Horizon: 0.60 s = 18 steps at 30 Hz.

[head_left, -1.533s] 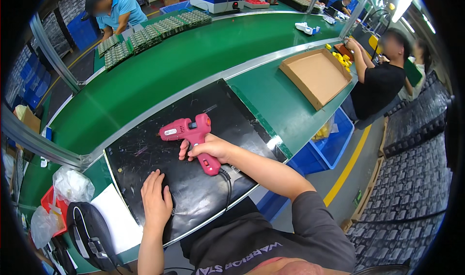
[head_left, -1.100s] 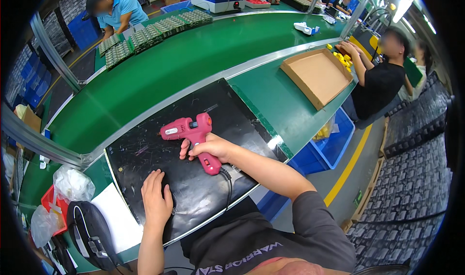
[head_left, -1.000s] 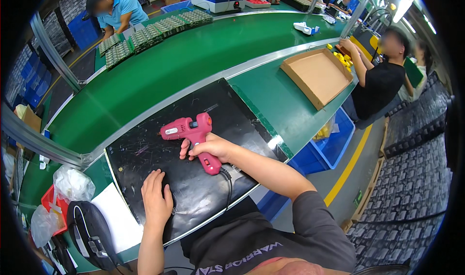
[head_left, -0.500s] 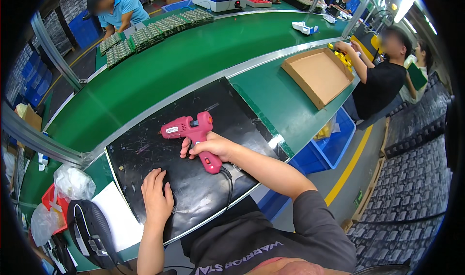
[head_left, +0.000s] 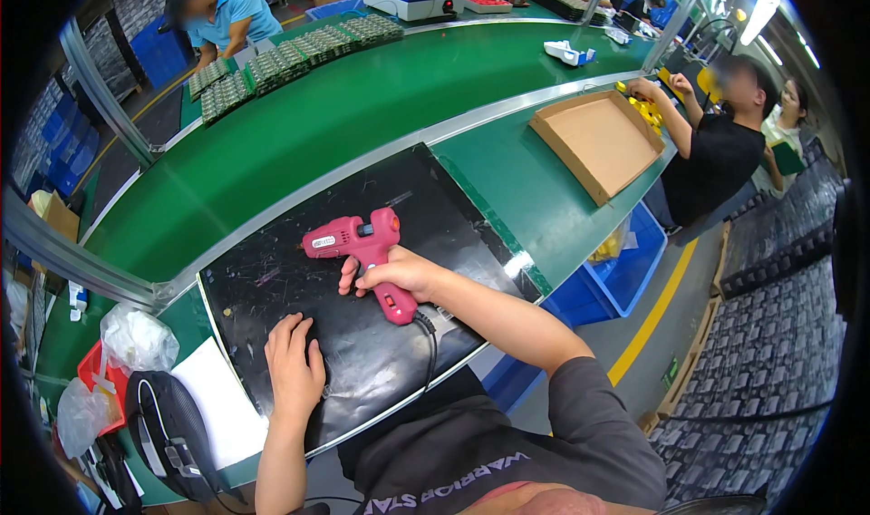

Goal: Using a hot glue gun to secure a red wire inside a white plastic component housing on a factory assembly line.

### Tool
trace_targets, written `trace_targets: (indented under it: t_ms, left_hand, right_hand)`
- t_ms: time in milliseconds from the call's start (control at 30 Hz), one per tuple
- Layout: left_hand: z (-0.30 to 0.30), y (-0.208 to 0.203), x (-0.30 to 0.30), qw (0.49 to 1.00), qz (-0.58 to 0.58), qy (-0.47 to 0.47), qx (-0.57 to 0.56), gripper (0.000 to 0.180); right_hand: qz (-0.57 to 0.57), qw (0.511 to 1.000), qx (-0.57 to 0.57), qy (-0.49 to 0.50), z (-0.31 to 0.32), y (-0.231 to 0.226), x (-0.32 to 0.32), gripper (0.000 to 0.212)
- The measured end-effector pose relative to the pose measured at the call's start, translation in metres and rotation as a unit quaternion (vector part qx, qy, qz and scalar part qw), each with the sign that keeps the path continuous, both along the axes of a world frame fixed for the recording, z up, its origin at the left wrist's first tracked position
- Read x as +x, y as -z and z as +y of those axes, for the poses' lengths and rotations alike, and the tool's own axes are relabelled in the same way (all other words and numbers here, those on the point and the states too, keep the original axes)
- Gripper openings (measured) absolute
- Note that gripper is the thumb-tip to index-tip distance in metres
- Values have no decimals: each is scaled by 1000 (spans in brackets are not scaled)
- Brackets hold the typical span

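A pink hot glue gun [head_left: 337, 237] is held by its handle in my right hand [head_left: 403, 275], its nozzle turned to the left. Its black cord hangs from the handle's foot and runs down over the mat's front edge. Both are above the black mat [head_left: 399, 198] on the green workbench. My left hand [head_left: 293, 361] lies on the left part of that mat with its fingers stretched out and nothing in them. A white sheet [head_left: 217, 406] lies beside my left wrist.
At the left stand a black mesh bag [head_left: 172, 442], a red bin [head_left: 91, 363] and clear plastic bags [head_left: 140, 338]. An open cardboard box [head_left: 594, 143] sits at right, near a co-worker in black. Green conveyor [head_left: 362, 98] runs behind, carrying trays of boards [head_left: 299, 57].
My hands and the glue gun keep practically the same place. At the right, the co-worker in black has raised a hand and shifted slightly.
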<state>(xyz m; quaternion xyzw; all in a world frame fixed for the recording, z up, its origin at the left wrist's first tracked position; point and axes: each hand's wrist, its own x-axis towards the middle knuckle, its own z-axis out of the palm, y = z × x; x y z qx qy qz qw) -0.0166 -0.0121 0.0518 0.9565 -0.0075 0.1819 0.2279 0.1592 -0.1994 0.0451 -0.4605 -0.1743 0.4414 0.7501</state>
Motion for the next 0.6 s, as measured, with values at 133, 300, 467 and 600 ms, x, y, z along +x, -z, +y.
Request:
trace_targets:
  t_ms: [133,300,467,600]
  left_hand:
    - [1,3,-1,1000,1,1,2,33]
    - [0,1,-2,1000,9,0,-1,36]
    - [1,3,-3,1000,19,0,17,36]
    - [2,4,-3,1000,26,-1,10,36]
  right_hand:
    - [2,1000,0,0,0,0,-1,24]
    - [-1,1000,-8,1,0,-1,0,24]
    - [-4,1000,-11,-4,0,-2,1,24]
    - [-6,1000,-14,1,-1,-2,1,24]
